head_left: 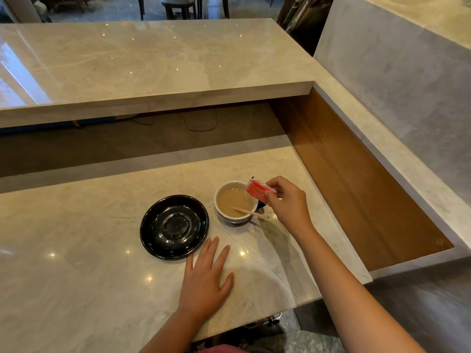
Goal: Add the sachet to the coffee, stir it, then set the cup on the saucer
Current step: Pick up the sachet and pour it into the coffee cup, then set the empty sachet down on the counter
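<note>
Sachet step in hand: red packet tipped over the coffee.

Right hand (286, 202): fingers pinch a red sachet (258, 190), tilted over the cup's (235, 202) rim at its 2 o'clock; no pour is visible, and whether the packet is torn open cannot be told. Cup: white, filled with milky coffee, a wooden stirrer (251, 212) leaning in it, outer end at 4 o'clock. Saucer (174, 226): black, bare, just beside the cup at its 9 o'clock. Left hand (206, 280): spread flat on the counter (76, 250), at the saucer's 5 o'clock. Next, by judgement: empty the sachet, drop it, take the stirrer.
</note>
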Motion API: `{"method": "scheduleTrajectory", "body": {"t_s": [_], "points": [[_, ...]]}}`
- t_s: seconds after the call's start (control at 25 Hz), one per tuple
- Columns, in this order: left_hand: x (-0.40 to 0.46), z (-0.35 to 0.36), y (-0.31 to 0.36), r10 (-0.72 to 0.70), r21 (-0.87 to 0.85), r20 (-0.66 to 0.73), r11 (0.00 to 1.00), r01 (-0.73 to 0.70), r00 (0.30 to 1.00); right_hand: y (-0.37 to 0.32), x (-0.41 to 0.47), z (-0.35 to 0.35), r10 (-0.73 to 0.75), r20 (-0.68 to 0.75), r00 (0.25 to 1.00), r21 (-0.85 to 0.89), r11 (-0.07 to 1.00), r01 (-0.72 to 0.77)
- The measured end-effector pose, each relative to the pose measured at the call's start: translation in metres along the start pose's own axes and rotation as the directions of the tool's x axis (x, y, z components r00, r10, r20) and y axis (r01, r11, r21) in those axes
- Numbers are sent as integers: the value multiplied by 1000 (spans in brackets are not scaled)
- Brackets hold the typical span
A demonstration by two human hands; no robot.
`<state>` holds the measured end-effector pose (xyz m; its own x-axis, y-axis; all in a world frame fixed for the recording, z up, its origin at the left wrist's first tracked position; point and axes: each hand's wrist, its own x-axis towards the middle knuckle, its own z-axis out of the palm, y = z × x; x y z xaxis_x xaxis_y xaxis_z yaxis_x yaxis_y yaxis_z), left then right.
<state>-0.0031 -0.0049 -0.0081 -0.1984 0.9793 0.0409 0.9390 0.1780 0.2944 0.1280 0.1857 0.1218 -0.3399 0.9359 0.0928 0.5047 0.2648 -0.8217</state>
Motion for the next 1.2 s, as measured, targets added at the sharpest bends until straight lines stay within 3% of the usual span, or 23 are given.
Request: {"method": "scheduleTrajectory", "body": {"t_s": [0.08,0.2,0.32,0.44,0.56,0.68,0.8,0.96,1.08,1.2], "points": [[0,1,0,-1,-3,2,1000,1,1000,2,0,0,146,-14,989,189,972,-141],[0,1,-1,3,-6,7,1000,-3,1000,5,-3,-4,359,24,933,446,831,-332],[0,1,-1,6,-4,6,1000,-6,1000,10,-11,-10,465,153,872,763,506,-403],[1,1,-1,8,-3,5,1000,-8,1000,17,-20,-15,497,255,829,920,140,-367],[1,1,-1,9,2,4,1000,-9,1000,25,-29,-20,495,272,825,948,10,-318],[0,0,-1,19,4,1,1000,-19,1000,31,-37,-25,517,242,821,953,34,-303],[0,-1,0,22,-2,-4,1000,-22,1000,35,-43,-30,540,167,825,951,131,-279],[1,-2,-1,29,-5,-7,1000,-29,1000,50,-59,-38,612,-20,791,870,401,-288],[1,-2,0,36,-6,-11,999,-36,999,64,-74,-41,665,-262,699,717,619,-320],[1,-2,-1,37,-3,-12,999,-37,999,70,-85,-38,598,-520,610,510,790,-340]]}}
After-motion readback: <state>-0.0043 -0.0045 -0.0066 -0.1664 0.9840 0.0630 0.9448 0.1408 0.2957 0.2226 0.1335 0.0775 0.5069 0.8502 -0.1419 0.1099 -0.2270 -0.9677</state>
